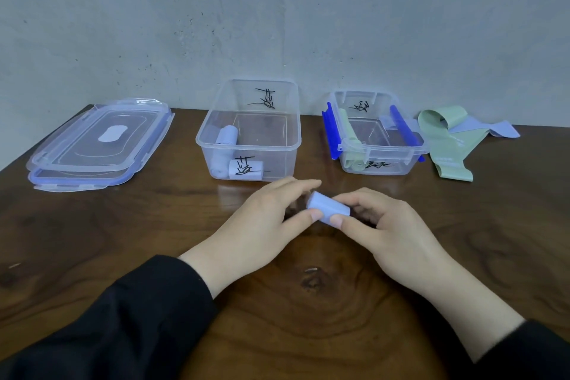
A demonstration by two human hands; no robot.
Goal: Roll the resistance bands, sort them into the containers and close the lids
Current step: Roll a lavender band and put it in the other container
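A rolled lilac band [328, 207] sits just above the wooden table, pinched between both my hands. My left hand [265, 219] holds its left end with thumb and fingers; my right hand [382, 225] grips the right end. Behind them stands a large clear container [246, 145] with a rolled lilac band [226, 134] inside. To its right a smaller clear container [398, 148] with blue clips holds a rolled green band [348, 133]. Unrolled green [447, 145] and lilac [481, 128] bands lie at the far right.
Two clear lids [95, 148] with blue seals are stacked at the back left of the table. A grey wall runs behind the containers. Bare dark wood [308, 302] lies between my forearms.
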